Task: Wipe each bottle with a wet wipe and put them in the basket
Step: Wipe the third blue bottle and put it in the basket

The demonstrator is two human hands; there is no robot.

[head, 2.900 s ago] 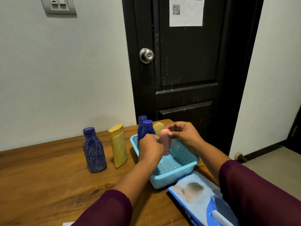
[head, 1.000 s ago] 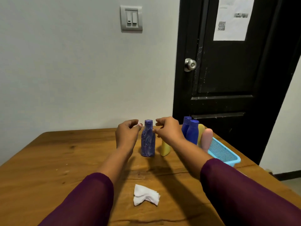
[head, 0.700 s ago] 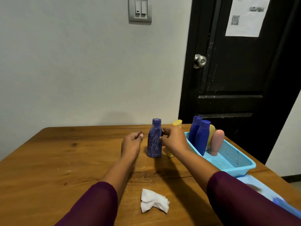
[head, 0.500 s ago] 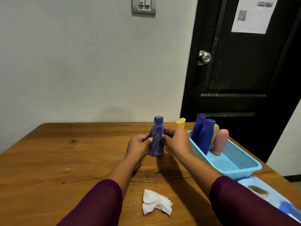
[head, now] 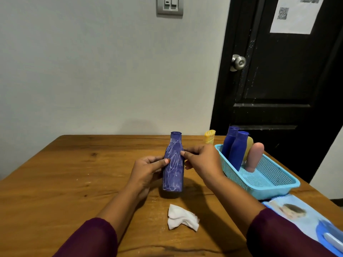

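Observation:
A purple bottle with white scribbles (head: 174, 164) stands upright in the middle of the wooden table (head: 55, 182). My left hand (head: 146, 171) holds its left side and my right hand (head: 202, 162) pinches its right side near the shoulder. A crumpled white wet wipe (head: 181, 219) lies on the table in front of the bottle. The light blue mesh basket (head: 269, 182) on the right holds two dark blue bottles (head: 235, 149), a yellow one (head: 248, 147) and a pink one (head: 255, 156). A yellow bottle (head: 209, 136) stands behind my right hand, mostly hidden.
A blue pack of wet wipes (head: 304, 219) lies at the table's near right corner, beside the basket. Behind the table stand a grey wall with a light switch (head: 169, 6) and a black door with a round knob (head: 238, 62).
The pink bottle has gone into the basket. Both hands moved left to the purple bottle, closed on its sides, and drew it nearer across the table.

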